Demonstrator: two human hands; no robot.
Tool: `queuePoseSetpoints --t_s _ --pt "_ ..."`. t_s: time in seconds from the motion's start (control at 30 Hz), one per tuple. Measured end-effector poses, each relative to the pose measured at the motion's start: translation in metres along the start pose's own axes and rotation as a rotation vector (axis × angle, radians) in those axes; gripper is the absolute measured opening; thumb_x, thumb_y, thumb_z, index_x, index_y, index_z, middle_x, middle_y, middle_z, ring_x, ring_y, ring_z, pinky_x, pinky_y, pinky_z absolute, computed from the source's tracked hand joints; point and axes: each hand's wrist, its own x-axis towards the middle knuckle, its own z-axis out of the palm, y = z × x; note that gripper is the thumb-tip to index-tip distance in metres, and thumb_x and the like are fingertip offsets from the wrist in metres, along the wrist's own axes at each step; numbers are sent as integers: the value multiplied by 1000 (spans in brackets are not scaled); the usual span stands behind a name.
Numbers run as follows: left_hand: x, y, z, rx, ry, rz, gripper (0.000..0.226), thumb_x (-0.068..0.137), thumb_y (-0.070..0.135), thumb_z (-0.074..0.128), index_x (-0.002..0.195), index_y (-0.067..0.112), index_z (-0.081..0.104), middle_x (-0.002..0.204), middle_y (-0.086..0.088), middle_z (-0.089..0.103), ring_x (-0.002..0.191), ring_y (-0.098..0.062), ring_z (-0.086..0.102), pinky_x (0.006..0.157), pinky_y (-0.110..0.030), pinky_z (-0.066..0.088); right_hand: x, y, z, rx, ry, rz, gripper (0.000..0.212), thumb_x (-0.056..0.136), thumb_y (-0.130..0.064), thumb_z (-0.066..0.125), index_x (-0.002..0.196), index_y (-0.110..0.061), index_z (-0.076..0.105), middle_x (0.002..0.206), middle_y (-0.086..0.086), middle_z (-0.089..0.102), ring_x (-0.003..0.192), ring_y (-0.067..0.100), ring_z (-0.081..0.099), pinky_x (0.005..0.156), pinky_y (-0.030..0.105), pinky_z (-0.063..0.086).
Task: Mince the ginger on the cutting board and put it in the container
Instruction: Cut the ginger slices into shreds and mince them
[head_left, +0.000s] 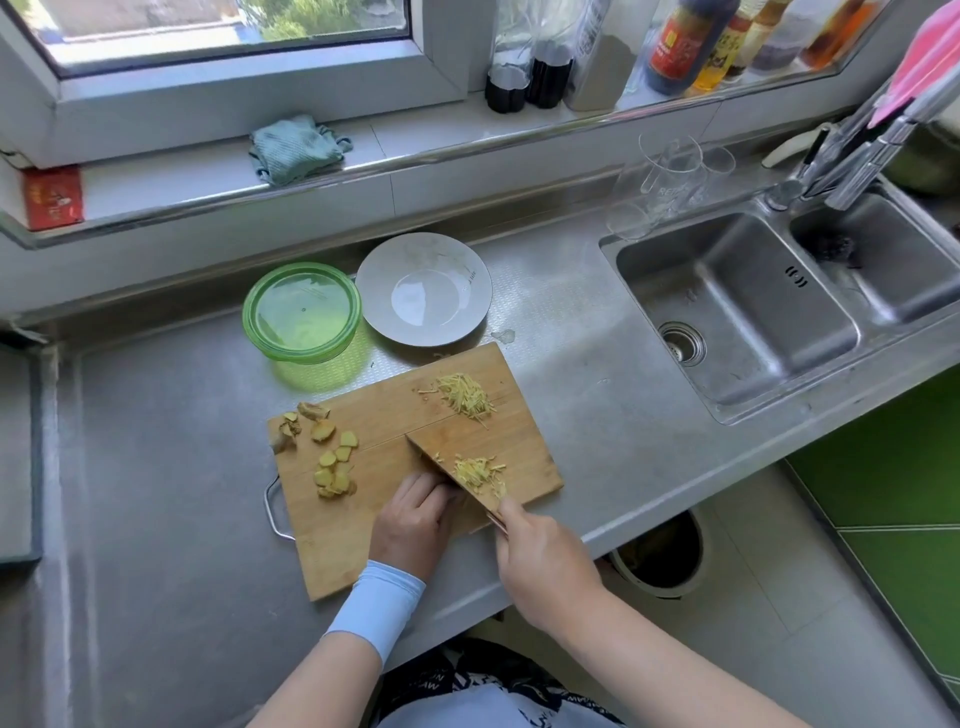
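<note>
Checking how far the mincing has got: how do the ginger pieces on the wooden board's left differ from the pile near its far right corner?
The yellow ginger slices are flat, broad rounds; the pile of thin ginger slivers is cut into fine strips. The slices lie loosely scattered; the slivers are heaped together. Both rest on the wooden cutting board, not yet minced.

Little can be read. The glass jug (670, 174), right of centre, bears pale letters beginning "RE"; the rest is unclear. Print on the red bottle label (675, 49), upper right, the red packet (52, 197), left edge, and the dark cloth (467, 686), bottom, is illegible.
</note>
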Motion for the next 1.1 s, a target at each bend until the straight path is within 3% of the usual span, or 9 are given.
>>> queuePoseSetpoints --t_s 0.17,0.33,0.4,0.57,0.7,0.8,0.87,0.93,1.1 --pt "1 2 -1 -3 12 -11 37 102 25 49 76 9 69 80 -4 64 75 -22 53 59 -30 45 18 -10 0 -15 3 -14 14 104 -28 36 113 -17 41 90 12 64 79 35 61 61 38 44" --pt "-2 -3 1 -16 -33 -16 5 86 10 72 82 9 72 90 -5 67 80 -24 61 59 -33 51 -7 7 -3 15 9 -12 31 104 -28 36 135 -21 39 88 4 62 72 24 49 62 37 39" --pt "-2 -2 0 -9 -48 -12 7 89 11 70 82 8 71 90 -5 67 80 -23 60 60 -32 51 -11 10 -2 19 -1 3 32 105 -28 35 136 -21 40 86 4 62 70 25 49 61 37 39" --pt "2 3 -4 -11 -21 -3 27 98 21 55 81 9 72 85 -3 66 80 -21 56 64 -26 46 17 -9 -3 38 0 5 12 104 -28 38 109 -18 43 86 10 60 81 37 60 61 39 43" --pt "1 3 -4 -20 -30 -19 30 100 23 52 81 10 71 86 -3 66 79 -21 57 64 -26 47 23 -13 -8 24 -7 -14 14 104 -28 38 112 -17 43 89 13 63 81 38 60 60 38 41" --pt "0 0 -3 -34 -59 -50 11 91 13 66 83 10 72 90 -3 68 80 -23 60 62 -32 51 4 -1 -8 47 -18 -15 7 103 -27 37 107 -22 40 80 5 58 73 31 56 62 42 46" --pt "0 -1 -3 -43 -75 -49 4 88 9 71 84 9 72 92 -4 68 83 -23 61 64 -32 52 -7 7 -6 61 -24 10 9 104 -26 37 111 -22 41 78 3 55 69 27 52 59 39 41" --pt "0 0 -5 -51 -71 -42 7 90 11 69 83 9 72 92 -4 68 83 -22 60 65 -29 51 -8 8 -3 62 -13 19 19 104 -26 38 121 -21 42 80 5 57 69 27 51 60 37 38" --pt "3 3 -6 -52 -60 -46 24 96 20 56 82 10 72 89 -2 68 81 -21 59 67 -25 46 22 -11 0 43 13 1 15 104 -28 39 113 -16 44 87 13 63 82 37 62 59 36 35"
